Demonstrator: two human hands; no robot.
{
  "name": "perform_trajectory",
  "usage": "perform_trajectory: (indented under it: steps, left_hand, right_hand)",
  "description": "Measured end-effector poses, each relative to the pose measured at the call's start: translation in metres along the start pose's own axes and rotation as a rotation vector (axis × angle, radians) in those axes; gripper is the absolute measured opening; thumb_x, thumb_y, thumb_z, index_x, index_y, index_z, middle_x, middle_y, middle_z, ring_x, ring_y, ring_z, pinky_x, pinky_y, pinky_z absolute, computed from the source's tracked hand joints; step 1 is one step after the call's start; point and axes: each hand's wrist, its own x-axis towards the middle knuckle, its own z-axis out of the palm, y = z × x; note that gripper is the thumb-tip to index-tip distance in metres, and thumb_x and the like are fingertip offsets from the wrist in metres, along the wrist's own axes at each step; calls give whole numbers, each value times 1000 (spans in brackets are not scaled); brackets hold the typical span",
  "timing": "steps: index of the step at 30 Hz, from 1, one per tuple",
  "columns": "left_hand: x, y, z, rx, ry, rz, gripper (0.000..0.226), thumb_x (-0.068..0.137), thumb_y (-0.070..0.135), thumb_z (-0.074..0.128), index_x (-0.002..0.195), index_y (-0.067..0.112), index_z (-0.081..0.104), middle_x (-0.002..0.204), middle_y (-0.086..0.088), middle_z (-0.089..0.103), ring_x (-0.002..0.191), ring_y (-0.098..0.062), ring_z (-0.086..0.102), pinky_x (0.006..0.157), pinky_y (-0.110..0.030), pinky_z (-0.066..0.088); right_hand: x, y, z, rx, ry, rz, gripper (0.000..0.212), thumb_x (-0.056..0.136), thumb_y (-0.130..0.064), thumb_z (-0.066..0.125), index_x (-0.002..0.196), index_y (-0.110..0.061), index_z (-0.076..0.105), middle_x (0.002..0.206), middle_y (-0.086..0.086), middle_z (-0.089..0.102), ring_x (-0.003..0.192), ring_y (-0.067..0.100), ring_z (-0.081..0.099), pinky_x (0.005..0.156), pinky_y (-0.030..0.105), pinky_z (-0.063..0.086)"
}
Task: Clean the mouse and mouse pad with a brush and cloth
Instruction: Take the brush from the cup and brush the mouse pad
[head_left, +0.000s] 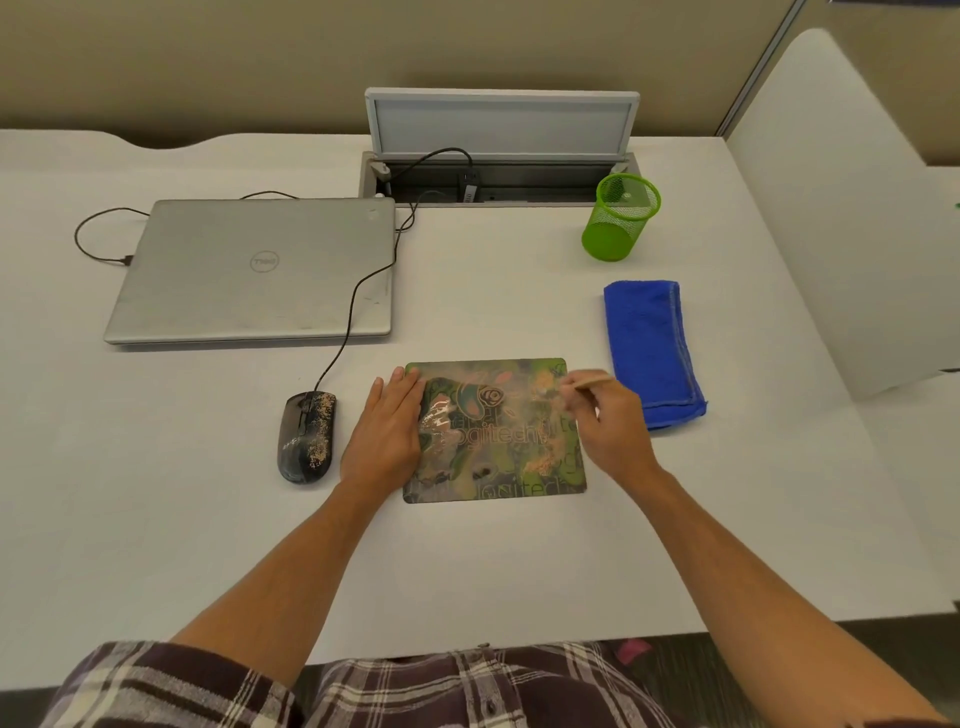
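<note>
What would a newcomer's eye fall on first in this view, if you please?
Probably the colourful printed mouse pad at the centre of the white desk, pinned by the flat left hand while the right hand works a thin brush over it. Next, the folded bright blue cloth to its right and the dust-speckled black mouse to its left.

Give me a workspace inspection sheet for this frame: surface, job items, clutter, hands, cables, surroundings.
Surface: white desk, no loose debris seen.
Job items: mouse pad carries tan dust; mouse, left of the pad, dusty too; blue cloth folded, untouched, right of the pad; brush blurred.
Clutter: closed laptop; green mesh cup, upright.
Hands: left hand flat on the pad's left edge; right hand holds the brush in its fingers over the pad.
Cables: mouse cable crosses the laptop lid; second cable plugged into the laptop's left side.
Surroundings: open cable hatch; white partition.
</note>
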Motion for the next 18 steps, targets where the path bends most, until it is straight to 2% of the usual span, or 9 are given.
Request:
perform_trajectory:
  steps: [4,9,12,18]
  left_hand:
    - [1,1,0,10,-10,2,56,97,25,22,148,5,33,156,-8,30,148,-18,15,118,-23,-9]
    - [1,-2,1,15,-19,-1,56,97,24,21,148,5,33,156,-8,30,148,-18,14,119,-24,-8]
    - [1,-1,1,13,-20,-2,58,96,27,18,147,5,34,156,-8,31,147,-18,15,118,-23,-9]
    - [1,-1,1,19,-27,-6,59,96,29,17,148,6,33,156,-8,30,148,-18,15,119,-24,-7]
  right_hand:
    - [31,6,5,-30,14,26,15,96,-13,58,100,-2,67,94,0,64,81,-3,58,73,5,41]
    - [22,13,6,-77,-77,34,16,96,-17,58,101,-5,67,95,-1,63,83,10,57,74,15,43]
    - [2,14,0,-70,-115,50,16,97,-16,56,101,-4,66,91,0,62,79,11,58,71,21,47]
    - [-23,10,-18,-89,-303,119,9,96,-14,55,93,-18,62,91,-4,63,81,7,60,70,17,49]
